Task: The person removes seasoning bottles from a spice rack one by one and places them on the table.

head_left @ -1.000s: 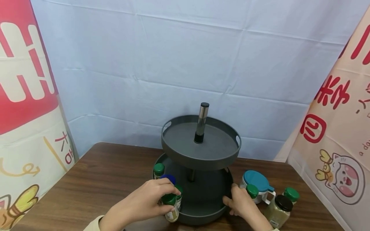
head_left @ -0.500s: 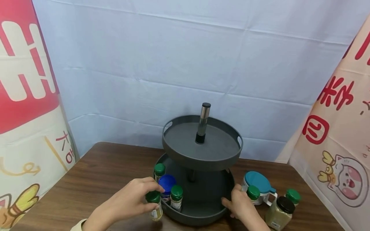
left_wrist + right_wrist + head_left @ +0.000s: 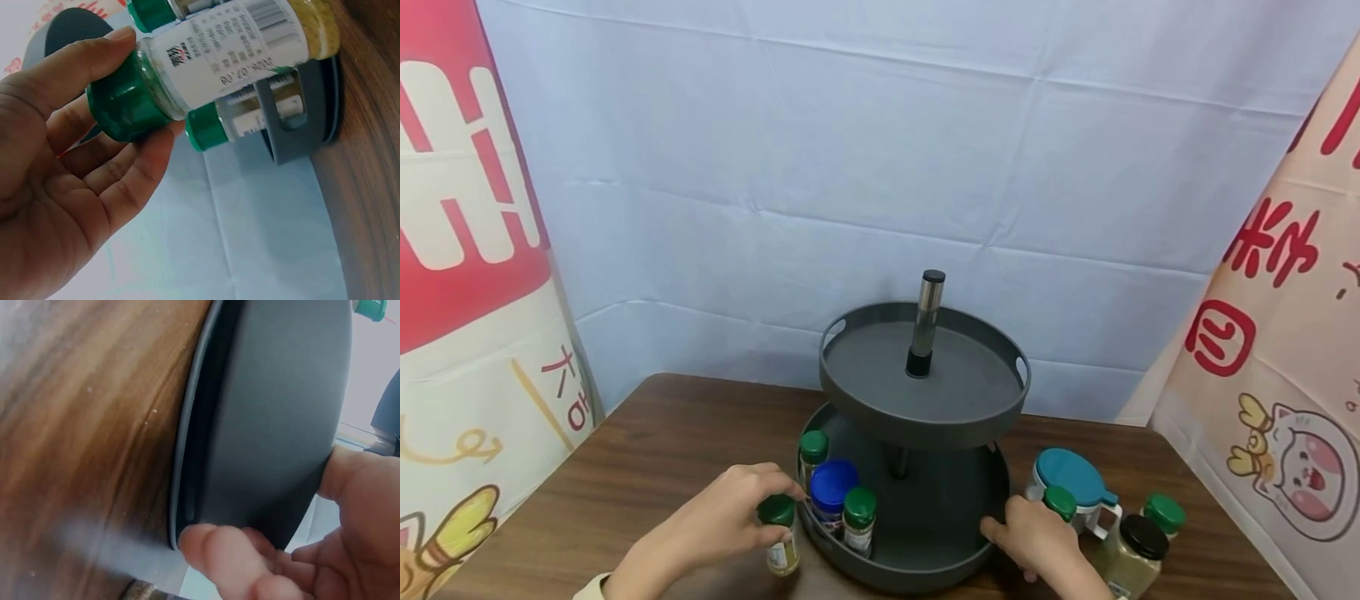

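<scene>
My left hand [image 3: 722, 508] pinches the green cap of a spice jar [image 3: 782, 554] just left of the two-tier tray [image 3: 925, 508]. In the left wrist view, the jar's white label [image 3: 231, 56] and yellowish contents show; whether its base touches the table cannot be told. With thumb at the rim and fingers against the outer wall, my right hand [image 3: 350, 531] grips the right side of the lower tier [image 3: 275, 406]. Inside that tier, at its left, stand a blue-lidded jar [image 3: 833, 487] and two green-capped jars, a front one [image 3: 859, 521] and a rear one [image 3: 813, 450].
Right of the tray are a white pot with a blue lid [image 3: 1067, 477], a black-lidded jar [image 3: 1131, 558] and two green-capped jars, one [image 3: 1060, 502] partly behind my right hand. The upper tier [image 3: 880, 375] overhangs the lower one around a metal post [image 3: 928, 312].
My left hand has moved left with the green-capped jar, from in front of the tray's jars to beside the tray. My right hand stays on the lower tier's edge.
</scene>
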A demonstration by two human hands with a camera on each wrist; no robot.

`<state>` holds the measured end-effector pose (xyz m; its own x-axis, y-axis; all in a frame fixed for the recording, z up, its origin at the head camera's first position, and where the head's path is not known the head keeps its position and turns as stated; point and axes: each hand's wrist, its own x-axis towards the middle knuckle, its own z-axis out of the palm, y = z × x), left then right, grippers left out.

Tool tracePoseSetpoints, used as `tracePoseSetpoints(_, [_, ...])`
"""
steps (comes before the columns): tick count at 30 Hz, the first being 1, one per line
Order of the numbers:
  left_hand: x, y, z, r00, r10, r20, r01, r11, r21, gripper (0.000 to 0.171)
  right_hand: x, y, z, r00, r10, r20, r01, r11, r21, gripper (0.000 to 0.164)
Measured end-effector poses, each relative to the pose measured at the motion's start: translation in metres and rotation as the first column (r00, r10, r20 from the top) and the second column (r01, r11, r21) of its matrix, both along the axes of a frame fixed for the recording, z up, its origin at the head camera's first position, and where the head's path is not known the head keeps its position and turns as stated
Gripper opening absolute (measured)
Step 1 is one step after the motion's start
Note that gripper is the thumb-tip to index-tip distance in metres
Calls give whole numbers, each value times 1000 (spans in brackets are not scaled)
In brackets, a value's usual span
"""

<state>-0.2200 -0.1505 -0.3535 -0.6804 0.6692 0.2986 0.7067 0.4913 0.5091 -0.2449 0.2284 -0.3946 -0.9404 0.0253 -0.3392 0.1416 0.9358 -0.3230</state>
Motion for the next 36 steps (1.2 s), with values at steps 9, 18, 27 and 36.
tracePoseSetpoints(9, [-13,-10,-7,998,52,29,-50,996,-70,32,2,1,1,1000,-12,-17,12,1000,-6,38])
tracePoseSetpoints(18, [-30,-22,-15,992,114,57,-111,992,-64,33,4,0,2,999,-14,-41,14,1000,-9,38])
tracePoseSetpoints(27, [-39,-25,-18,988,145,-57,-149,985,-91,30,4,0,1,999,-17,-42,16,1000,-21,37])
tracePoseSetpoints(36, [-45,-28,-21,967,236,-101,-249,958,-146,30,3,0,0,1000,-14,-24,13,1000,-27,36])
